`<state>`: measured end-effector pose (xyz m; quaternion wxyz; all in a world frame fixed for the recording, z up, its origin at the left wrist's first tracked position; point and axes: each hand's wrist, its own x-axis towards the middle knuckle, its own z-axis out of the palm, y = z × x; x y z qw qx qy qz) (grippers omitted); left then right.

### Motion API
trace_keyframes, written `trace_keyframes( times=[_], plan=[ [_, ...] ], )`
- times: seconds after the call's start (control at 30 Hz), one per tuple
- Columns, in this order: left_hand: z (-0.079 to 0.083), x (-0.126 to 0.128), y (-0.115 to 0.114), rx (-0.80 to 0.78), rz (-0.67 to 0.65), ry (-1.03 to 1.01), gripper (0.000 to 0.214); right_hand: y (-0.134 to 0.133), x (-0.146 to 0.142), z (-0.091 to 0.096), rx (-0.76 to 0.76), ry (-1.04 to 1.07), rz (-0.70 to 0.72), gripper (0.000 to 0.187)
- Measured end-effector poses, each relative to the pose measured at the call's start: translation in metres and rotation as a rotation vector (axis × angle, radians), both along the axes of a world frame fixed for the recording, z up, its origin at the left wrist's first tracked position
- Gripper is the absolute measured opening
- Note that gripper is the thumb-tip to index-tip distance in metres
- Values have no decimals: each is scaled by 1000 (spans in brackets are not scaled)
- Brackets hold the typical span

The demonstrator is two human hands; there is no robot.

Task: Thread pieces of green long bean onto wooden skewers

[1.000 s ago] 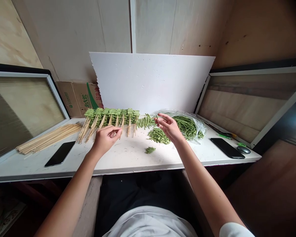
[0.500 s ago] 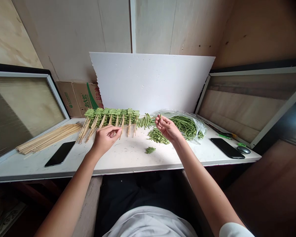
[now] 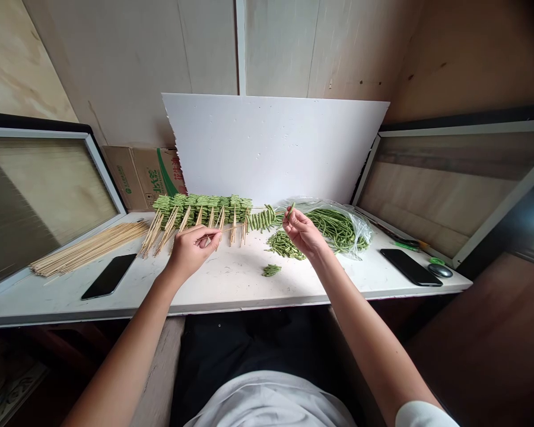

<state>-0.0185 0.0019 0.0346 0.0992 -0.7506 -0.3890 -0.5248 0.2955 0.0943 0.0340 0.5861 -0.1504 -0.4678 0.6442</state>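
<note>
My left hand (image 3: 194,247) pinches the lower end of a bamboo skewer (image 3: 232,229), which points right. Pieces of green bean (image 3: 261,219) are threaded side by side along its far part. In my right hand (image 3: 301,228) a short green bean piece (image 3: 291,209) is held between thumb and fingertips, near the skewer's far end. Below that hand lies a pile of cut bean pieces (image 3: 285,244), with a smaller bunch of pieces (image 3: 271,270) nearer the table's front edge. Behind my left hand, finished bean skewers (image 3: 200,209) are stacked in a row, their bare sticks toward me.
Loose bamboo skewers (image 3: 86,246) lie at the left beside a phone (image 3: 109,277). Long uncut beans (image 3: 333,226) fill a clear plastic bag at the right. Further right are another phone (image 3: 410,267) and a round dark object (image 3: 439,270). A white foam board (image 3: 276,148) stands behind.
My right hand has shifted very slightly right, still pinching the bean piece, which now sits more upright. The threaded skewer has moved a touch to the right; my left hand is almost still.
</note>
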Motion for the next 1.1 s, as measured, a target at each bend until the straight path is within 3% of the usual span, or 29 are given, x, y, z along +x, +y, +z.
trace_keyframes(
  times=[0.3,0.53,1.1],
  plan=[
    [1,2,-2,6,3,12,13,-4,-1,1,55,-61,-22,30],
    [0,2,-1,12,-1,18,12,-10,-2,6,61,-35,38,25],
    [-2,2,0,6,14,30,13,-13,-5,7,49,-111,-33,29]
  ],
)
